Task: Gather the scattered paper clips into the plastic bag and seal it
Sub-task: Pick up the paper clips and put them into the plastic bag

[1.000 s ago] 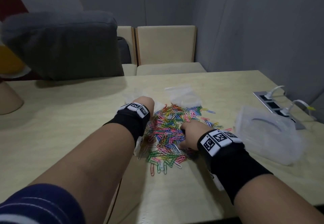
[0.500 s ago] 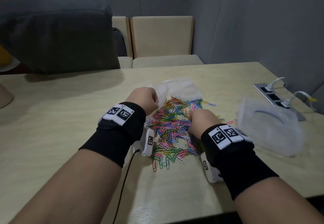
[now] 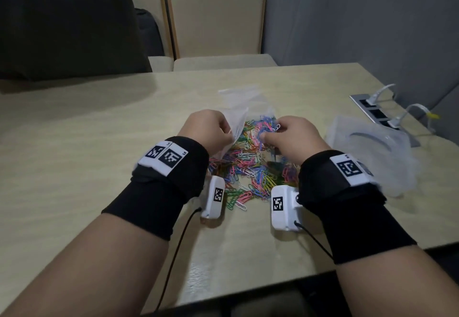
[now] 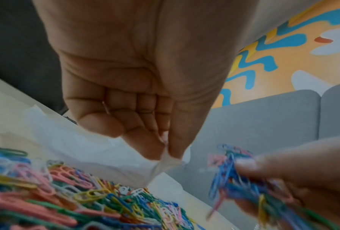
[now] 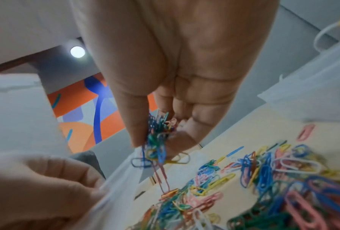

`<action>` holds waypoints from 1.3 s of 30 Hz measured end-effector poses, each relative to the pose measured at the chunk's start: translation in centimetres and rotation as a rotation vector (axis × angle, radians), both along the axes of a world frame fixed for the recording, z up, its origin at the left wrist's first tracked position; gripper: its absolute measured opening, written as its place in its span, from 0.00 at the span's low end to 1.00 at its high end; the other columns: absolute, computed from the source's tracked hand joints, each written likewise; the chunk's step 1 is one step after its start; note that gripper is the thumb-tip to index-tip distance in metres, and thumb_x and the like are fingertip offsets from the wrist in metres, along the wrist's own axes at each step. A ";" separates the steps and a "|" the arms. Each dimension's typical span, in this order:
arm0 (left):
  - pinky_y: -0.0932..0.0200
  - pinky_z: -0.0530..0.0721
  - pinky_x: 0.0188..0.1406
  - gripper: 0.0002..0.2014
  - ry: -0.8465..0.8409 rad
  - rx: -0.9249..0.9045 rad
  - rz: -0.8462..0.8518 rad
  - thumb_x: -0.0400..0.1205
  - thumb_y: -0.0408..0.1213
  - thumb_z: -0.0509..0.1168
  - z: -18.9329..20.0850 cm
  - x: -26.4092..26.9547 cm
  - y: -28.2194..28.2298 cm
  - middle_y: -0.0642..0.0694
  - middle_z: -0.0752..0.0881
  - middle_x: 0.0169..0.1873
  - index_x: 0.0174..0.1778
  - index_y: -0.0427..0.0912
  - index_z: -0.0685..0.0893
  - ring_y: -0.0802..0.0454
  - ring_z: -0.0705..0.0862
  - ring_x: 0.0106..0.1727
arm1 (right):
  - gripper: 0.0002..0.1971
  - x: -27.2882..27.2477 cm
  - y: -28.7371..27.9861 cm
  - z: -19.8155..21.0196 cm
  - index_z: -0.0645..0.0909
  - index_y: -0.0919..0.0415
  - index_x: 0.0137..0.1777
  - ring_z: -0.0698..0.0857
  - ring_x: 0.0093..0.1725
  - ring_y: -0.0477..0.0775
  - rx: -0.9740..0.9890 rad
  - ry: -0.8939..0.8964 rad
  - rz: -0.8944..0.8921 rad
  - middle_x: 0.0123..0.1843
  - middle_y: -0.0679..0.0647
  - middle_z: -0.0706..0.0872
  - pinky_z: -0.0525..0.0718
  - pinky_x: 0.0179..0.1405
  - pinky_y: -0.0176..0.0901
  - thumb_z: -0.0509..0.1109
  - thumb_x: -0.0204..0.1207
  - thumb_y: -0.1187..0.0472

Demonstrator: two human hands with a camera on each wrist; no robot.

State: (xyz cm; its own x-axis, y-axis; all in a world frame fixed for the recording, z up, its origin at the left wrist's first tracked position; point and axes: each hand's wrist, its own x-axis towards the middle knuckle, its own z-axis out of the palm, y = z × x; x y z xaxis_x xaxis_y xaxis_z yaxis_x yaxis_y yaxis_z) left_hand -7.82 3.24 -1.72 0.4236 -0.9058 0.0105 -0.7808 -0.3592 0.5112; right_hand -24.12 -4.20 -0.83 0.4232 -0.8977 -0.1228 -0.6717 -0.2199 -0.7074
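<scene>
Left hand (image 3: 207, 130) pinching plastic bag (image 3: 238, 118) edge, bag mouth partly hidden, right hand (image 3: 294, 137) clutching paper clips (image 5: 157, 140), second clear bag (image 3: 372, 152) right on table (image 3: 74, 128)

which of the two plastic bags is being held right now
The small clear bag beyond the paper clips, pinched by the left hand. The larger bag lies untouched at the right of the table.
</scene>
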 end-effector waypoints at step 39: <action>0.48 0.85 0.51 0.08 0.151 -0.089 -0.033 0.81 0.42 0.66 0.3 -3.5 0.3 0.42 0.91 0.42 0.46 0.42 0.87 0.44 0.88 0.47 | 0.11 0.5 1.1 0.3 0.90 0.55 0.54 0.88 0.57 0.56 0.019 -0.036 -0.017 0.56 0.53 0.91 0.85 0.61 0.53 0.76 0.73 0.59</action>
